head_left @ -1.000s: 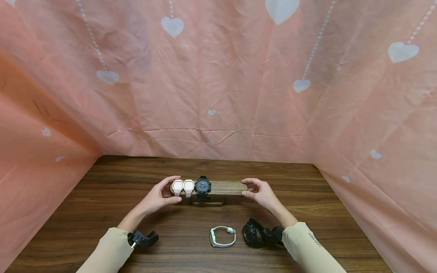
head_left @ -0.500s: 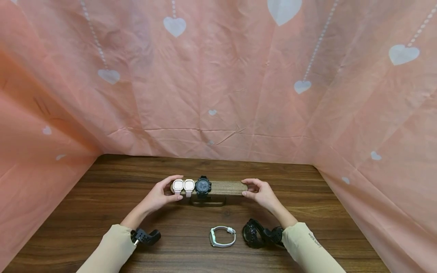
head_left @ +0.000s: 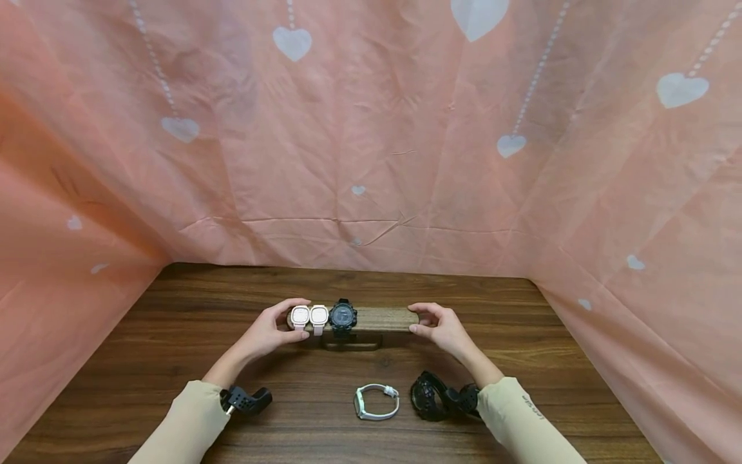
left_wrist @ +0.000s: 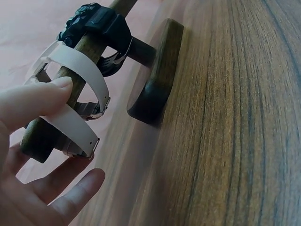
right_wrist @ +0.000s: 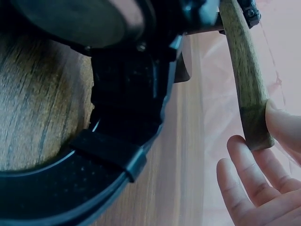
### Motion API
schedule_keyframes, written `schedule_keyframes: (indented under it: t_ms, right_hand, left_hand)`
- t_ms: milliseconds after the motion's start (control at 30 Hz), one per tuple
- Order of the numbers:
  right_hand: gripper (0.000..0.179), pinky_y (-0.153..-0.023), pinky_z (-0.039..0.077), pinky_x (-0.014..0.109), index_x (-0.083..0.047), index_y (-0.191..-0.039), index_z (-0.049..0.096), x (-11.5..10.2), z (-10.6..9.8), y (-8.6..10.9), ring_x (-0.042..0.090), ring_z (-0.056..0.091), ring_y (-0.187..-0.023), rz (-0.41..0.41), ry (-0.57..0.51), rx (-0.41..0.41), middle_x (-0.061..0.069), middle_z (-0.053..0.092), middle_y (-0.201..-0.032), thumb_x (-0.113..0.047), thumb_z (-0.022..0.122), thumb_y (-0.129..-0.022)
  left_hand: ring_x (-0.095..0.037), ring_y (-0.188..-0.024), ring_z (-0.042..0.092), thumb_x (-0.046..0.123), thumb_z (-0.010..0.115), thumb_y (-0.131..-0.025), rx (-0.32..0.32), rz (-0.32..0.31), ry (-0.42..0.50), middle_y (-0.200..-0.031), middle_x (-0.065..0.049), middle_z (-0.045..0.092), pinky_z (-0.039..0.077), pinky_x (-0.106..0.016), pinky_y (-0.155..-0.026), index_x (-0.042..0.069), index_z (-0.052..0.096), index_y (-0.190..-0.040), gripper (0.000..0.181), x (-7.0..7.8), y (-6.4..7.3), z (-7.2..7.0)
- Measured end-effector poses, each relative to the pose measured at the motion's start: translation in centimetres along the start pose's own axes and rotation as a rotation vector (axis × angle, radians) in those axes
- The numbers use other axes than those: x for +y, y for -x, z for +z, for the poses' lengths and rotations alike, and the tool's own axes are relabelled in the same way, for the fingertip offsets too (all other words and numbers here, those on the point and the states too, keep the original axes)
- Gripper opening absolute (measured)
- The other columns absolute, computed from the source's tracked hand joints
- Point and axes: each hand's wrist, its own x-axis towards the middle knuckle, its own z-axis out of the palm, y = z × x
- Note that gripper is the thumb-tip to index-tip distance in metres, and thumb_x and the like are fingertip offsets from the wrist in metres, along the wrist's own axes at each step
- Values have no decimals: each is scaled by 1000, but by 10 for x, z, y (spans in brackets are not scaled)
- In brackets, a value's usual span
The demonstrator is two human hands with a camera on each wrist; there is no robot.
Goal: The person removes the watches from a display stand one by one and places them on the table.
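Note:
A wooden watch stand (head_left: 387, 319) with a horizontal bar stands on the table in the head view. Two pale watches, the outer watch (head_left: 300, 315) and the inner watch (head_left: 319, 315), sit side by side at its left end. Right of them is a black watch (head_left: 343, 316). My left hand (head_left: 265, 334) grips the bar's left end around the outer pale watch; in the left wrist view its thumb (left_wrist: 59, 84) lies by the pale straps. My right hand (head_left: 445, 330) pinches the bare right end, thumb against the bar (right_wrist: 249, 89) in the right wrist view.
A white watch (head_left: 377, 402) with its strap closed in a loop lies on the table in front of the stand. Right of it is another black watch (head_left: 426, 396), beside the right wrist camera (head_left: 464, 399). A pink heart-patterned curtain (head_left: 371, 129) hangs behind the table.
My left hand has shifted very slightly to the right at its end of the bar. The right hand, the stand and the watches stay as they were.

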Motion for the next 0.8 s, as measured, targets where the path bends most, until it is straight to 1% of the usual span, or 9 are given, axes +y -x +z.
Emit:
schedule_keyframes:
  t_ms: [133, 233, 433, 500, 600, 700, 800]
  right_hand:
    - [36, -63, 50, 24, -1, -113, 64, 2, 1, 0, 19, 60, -79, -8, 14, 7, 15, 63, -102, -6, 74, -78]
    - [37, -63, 49, 23, 0, -114, 63, -2, 0, 1, 19, 60, -80, 0, 24, 9, 15, 63, -102, -5, 73, -78]
    - [36, -62, 49, 23, 8, -113, 60, -31, -2, 9, 31, 59, -81, -10, 7, -8, 23, 60, -102, 2, 70, -79]
    - [35, -62, 49, 22, 9, -113, 60, -39, -3, 11, 31, 59, -81, -15, 20, -8, 24, 60, -101, 3, 69, -80]
    - [35, -63, 48, 22, 8, -113, 60, -42, -3, 13, 30, 59, -82, -8, 28, -4, 24, 60, -101, 3, 69, -80]
    - [35, -63, 49, 22, 8, -113, 60, -42, -3, 14, 31, 60, -83, -7, 23, 1, 24, 60, -101, 3, 69, -80]
    - [36, -64, 49, 21, 8, -114, 60, -41, -3, 14, 33, 60, -84, -2, 6, 4, 24, 60, -103, 3, 69, -79]
  left_hand:
    - [-22, -94, 58, 13, 80, -73, -9, 4, -6, -114, -14, 59, 52, -26, -70, 7, 53, -127, 61, 0, 0, -2]
    - [-22, -94, 59, 11, 79, -73, -14, 9, 5, -114, -15, 59, 53, -26, -70, 5, 52, -127, 61, 0, 0, -2]
    - [-22, -98, 59, 5, 79, -73, -24, 12, 61, -117, -18, 56, 53, -27, -75, 0, 51, -127, 61, -2, 2, -3]
    - [-22, -100, 58, 5, 79, -73, -25, 4, 71, -118, -18, 56, 53, -27, -77, 0, 51, -127, 61, -2, 2, -4]
    - [-23, -100, 58, 6, 79, -72, -19, -21, 62, -119, -17, 56, 53, -28, -77, 1, 51, -128, 62, -2, 1, -4]
    - [-26, -98, 59, 3, 79, -72, -8, -41, 56, -119, -18, 56, 54, -29, -76, 0, 51, -128, 63, 2, 2, -5]
    - [-27, -95, 60, 1, 78, -72, -5, -43, 49, -117, -20, 56, 54, -30, -74, -2, 50, -127, 62, 13, 4, -5]
